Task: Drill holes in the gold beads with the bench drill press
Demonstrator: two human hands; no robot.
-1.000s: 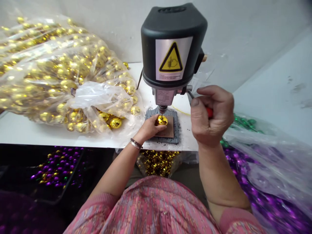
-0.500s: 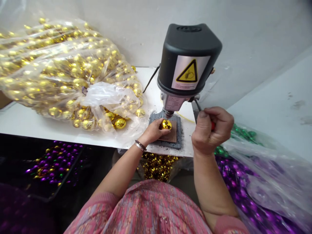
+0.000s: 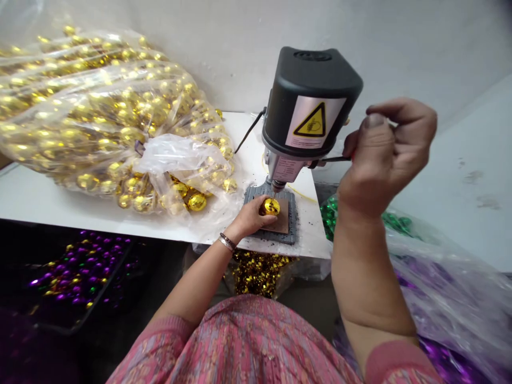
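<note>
Under drill (image 3: 316, 96), gold ball (image 3: 272, 207), contact unclear

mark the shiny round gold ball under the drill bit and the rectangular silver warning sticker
shiny round gold ball (image 3: 272, 207): head view, its visible middle
rectangular silver warning sticker (image 3: 315, 124): head view, its yellow triangle

Drill press (image 3: 302, 122) on table (image 3: 40, 200) (ball (image 3: 272, 206) beneath); bag of balls (image 3: 172, 153) to left.

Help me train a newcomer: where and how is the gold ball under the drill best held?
Probably pinch the gold ball by its sides, from the left, as the left hand does: it's round, and the drill chuck stands above its top.
</note>
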